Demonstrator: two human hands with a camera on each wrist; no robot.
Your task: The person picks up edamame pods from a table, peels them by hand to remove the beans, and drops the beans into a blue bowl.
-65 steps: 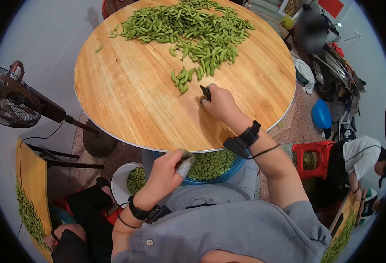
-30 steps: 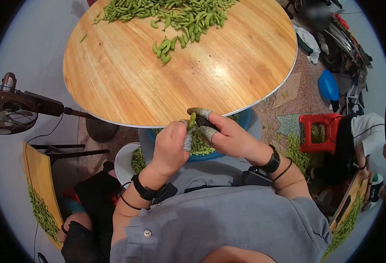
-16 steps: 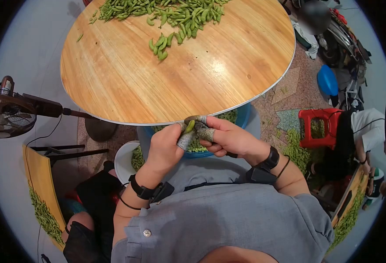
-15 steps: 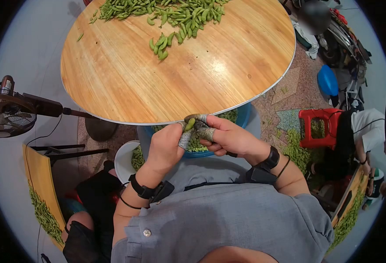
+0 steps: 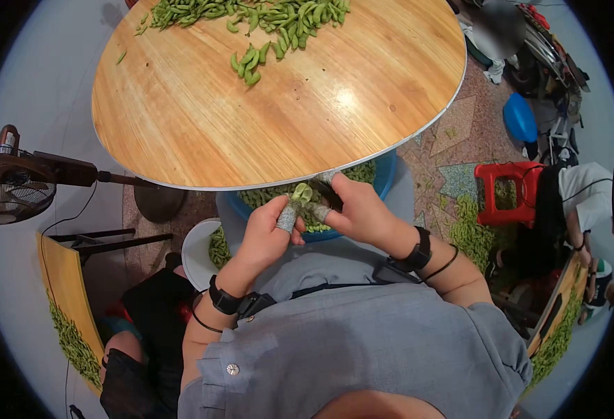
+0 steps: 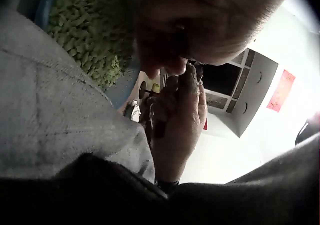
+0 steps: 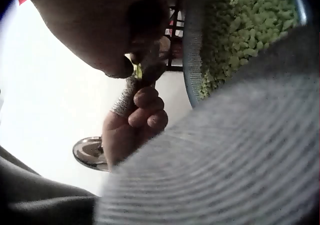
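In the head view my left hand [image 5: 265, 230] pinches a split-open edamame pod [image 5: 302, 191] between thumb and index finger. Pale green shows inside the pod. My right hand [image 5: 366, 213] is right beside it, its thumb at the pod and its index finger reaching above. A small dark tool shows in the right hand between index finger and thumb, mostly hidden. Grey wraps [image 5: 286, 218] cover the thumbs and index fingers. Beneath both hands stands a blue basin [image 5: 388, 174] holding many shelled beans [image 7: 250, 32].
Edamame pods [image 5: 286, 24] lie heaped at the far side of the round wooden table [image 5: 202, 119]. A white bucket [image 5: 194, 255] with pods stands left of the lap. A fan [image 5: 17, 178] is further left; a red stool [image 5: 506, 192] and a seated person [image 5: 579, 188] are to the right.
The right hand came back from the pods on the table to the left hand, with a pod held between them. Since half a second ago, the pod has split open and the right fingers have spread.
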